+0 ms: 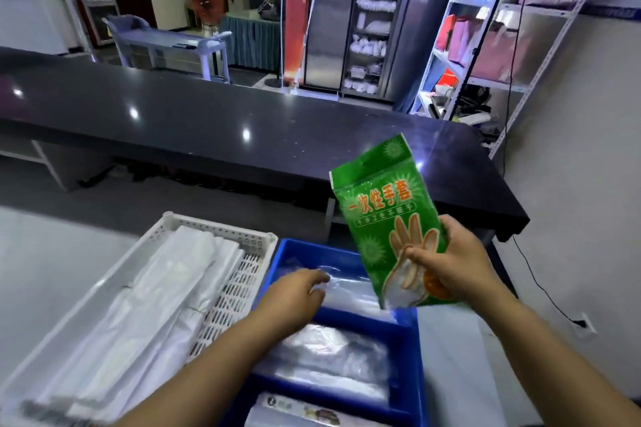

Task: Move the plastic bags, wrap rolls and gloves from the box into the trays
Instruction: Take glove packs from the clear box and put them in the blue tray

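Observation:
My right hand (458,263) holds a green pack of disposable gloves (385,215) upright, above the right side of a blue divided tray (407,367). My left hand (295,291) reaches over the tray's far compartment, fingers spread and resting on clear plastic bags (350,291) there. The middle compartment holds more clear plastic packs (333,357). A printed pack (298,411) lies in the near compartment. Left of it, a white perforated tray (239,274) holds folded white plastic bags (163,291). The source box is out of sight.
The trays sit on a white table (52,253). Beyond it runs a long dark counter (242,121). A metal shelf rack (485,45) stands at the right wall, and a black cable (541,281) hangs down to a wall socket.

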`<state>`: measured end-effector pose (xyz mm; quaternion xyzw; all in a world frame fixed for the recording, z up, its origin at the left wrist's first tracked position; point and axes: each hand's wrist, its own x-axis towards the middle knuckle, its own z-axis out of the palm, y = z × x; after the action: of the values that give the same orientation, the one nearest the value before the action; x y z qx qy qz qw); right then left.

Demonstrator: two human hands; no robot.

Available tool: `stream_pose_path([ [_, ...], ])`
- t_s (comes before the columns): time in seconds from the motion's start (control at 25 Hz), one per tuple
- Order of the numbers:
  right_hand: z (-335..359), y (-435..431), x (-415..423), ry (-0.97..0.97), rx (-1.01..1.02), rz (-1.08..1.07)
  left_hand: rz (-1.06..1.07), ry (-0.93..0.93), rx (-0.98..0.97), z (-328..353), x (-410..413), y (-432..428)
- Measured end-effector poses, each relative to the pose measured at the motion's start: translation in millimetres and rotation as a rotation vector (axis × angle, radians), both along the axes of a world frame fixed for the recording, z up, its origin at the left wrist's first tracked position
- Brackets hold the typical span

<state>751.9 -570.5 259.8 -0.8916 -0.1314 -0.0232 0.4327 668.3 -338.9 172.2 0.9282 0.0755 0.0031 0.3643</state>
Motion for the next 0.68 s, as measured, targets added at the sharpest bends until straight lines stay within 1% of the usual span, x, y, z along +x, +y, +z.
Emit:
stream_pose_path([
  [0.08, -1, -22, 8, -0.038, -0.095, -0.045, -0.130, 0.047, 0.215, -8, 34, -7],
  [0.16, -3, -37, 10, -0.047, -0.147, -0.083, -0.267, 0.122, 0.346, -17, 62, -11],
  [0.24, -5, -48, 10, -0.065, -0.203, -0.099, -0.355, 0.215, 0.428, -27, 77, -16],
  [0.32, -7, -55, 7, -0.081, -0.237, -0.110, -0.363, 0.318, 0.448, -37, 85, -20],
  [0.4, -9, -60, 5, -0.087, -0.272, -0.120, -0.332, 0.371, 0.463, -43, 89, -22],
  [0.48, -9, -61, 6, -0.095, -0.310, -0.110, -0.299, 0.377, 0.482, -47, 91, -21],
  [0.6, -11, -56, 8, -0.163, -0.366, -0.082, -0.255, 0.423, 0.416, -47, 88, -18],
  [0.68, -11, -47, 11, -0.208, -0.366, -0.058, -0.260, 0.368, 0.436, -40, 83, -16],
])
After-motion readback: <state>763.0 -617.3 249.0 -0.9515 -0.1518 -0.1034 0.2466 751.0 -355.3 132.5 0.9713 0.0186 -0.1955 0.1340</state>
